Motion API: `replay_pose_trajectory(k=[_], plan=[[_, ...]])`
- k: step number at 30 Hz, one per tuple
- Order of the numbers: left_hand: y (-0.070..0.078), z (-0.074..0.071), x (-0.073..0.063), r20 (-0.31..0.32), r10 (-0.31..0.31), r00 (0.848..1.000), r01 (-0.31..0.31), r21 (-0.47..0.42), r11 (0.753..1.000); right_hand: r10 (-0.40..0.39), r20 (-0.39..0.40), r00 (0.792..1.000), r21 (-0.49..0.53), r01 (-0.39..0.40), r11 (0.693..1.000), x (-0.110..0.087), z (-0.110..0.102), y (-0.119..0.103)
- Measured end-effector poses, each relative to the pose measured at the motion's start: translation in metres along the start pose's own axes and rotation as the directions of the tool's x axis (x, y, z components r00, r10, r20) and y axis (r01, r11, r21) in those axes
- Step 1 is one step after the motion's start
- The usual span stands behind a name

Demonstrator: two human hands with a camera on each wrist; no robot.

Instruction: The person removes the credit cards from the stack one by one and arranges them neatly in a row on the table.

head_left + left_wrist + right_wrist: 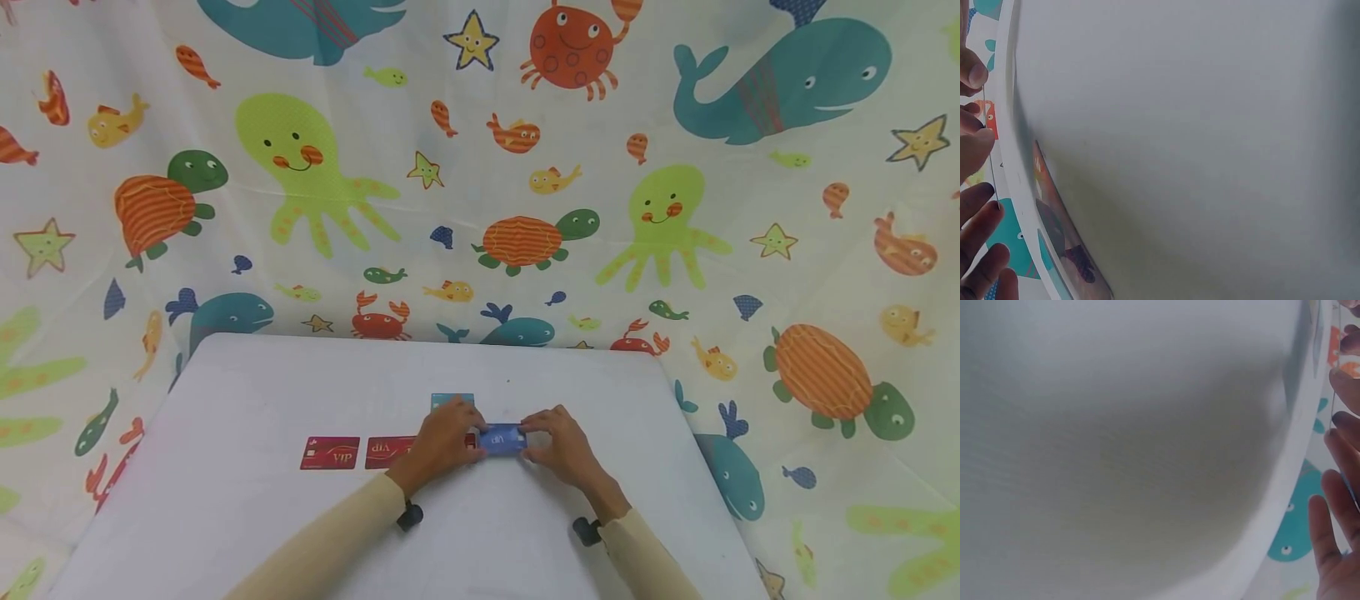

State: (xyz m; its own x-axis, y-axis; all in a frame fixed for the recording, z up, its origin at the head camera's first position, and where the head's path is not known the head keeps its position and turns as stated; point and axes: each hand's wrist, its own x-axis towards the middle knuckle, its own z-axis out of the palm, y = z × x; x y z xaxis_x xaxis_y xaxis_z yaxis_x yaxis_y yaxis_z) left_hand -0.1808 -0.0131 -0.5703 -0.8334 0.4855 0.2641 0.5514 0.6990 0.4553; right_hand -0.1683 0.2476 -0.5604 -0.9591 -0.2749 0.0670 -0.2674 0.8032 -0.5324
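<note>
A blue card [501, 439] is held between both hands, its printing upside down in the head view. My left hand [444, 440] pinches its left end and my right hand [561, 446] its right end. Both wrist views show the card edge-on as a thin line between thumb and fingers, above the tabletop. To the left of the hands lie two red cards marked VIP, one at the far left [330, 452] and another [386, 451] partly behind the left hand. A light blue card [452, 400] lies just beyond the left fingers. A red patch shows beneath the left hand.
The cards are on a white table [247, 392] with rounded corners. Behind it hangs a curtain [450, 192] printed with sea animals. Each wrist carries a small black device, one on the left [410, 517] and one on the right [587, 531].
</note>
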Motion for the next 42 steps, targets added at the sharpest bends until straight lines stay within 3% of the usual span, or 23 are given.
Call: replay_pose_trajectory(k=[5, 16, 37, 42], plan=[[0.004, 0.004, -0.002, 0.012, 0.008, 1.0, -0.008, 0.034, 0.999, 0.018, 0.007, 1.0, 0.004, -0.018, 1.0, -0.005, -0.001, 0.0], [0.006, 0.013, -0.005, 0.005, 0.018, 1.0, -0.018, 0.012, 1.0, 0.061, 0.018, 0.998, -0.006, -0.061, 0.998, -0.01, 0.004, 0.004], [0.005, 0.023, -0.005, 0.036, -0.03, 0.999, 0.03, 0.013, 0.999, 0.087, 0.024, 0.996, -0.056, -0.085, 0.995, -0.009, 0.013, 0.01], [0.005, 0.019, -0.008, 0.004, -0.028, 1.0, 0.028, -0.022, 0.999, 0.091, 0.014, 0.996, -0.044, -0.091, 0.995, -0.01, 0.011, 0.01]])
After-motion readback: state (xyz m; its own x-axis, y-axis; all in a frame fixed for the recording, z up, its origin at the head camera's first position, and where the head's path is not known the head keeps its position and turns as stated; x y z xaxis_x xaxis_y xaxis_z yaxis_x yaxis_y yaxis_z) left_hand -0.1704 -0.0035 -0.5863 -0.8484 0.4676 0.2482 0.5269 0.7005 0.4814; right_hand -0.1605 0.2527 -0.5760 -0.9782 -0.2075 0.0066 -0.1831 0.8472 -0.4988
